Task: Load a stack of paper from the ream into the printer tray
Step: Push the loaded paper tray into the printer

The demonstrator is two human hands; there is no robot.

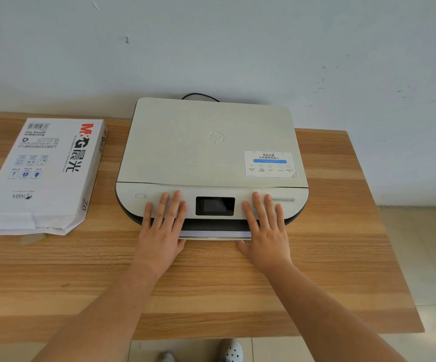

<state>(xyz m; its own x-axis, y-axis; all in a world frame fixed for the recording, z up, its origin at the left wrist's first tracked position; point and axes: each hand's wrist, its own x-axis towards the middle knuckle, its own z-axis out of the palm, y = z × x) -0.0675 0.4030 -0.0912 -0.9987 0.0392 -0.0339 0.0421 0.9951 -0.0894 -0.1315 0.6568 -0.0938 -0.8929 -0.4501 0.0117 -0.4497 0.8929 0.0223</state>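
Note:
A white printer (211, 142) sits on the wooden table (211, 283) against the wall, lid down. Its paper tray (215, 234) shows at the front bottom, nearly flush with the body, a thin white edge of paper visible in it. My left hand (163, 226) lies flat, fingers spread, on the printer's front panel left of the dark screen (215, 205), thumb by the tray's front. My right hand (265, 229) lies the same way right of the screen. The white paper ream (41, 176), its near end torn open, lies at the table's left.
A black cable (199, 96) runs behind the printer along the wall. The table's right edge drops to a tiled floor (426, 257). A shoe (231, 350) shows below the table's front edge.

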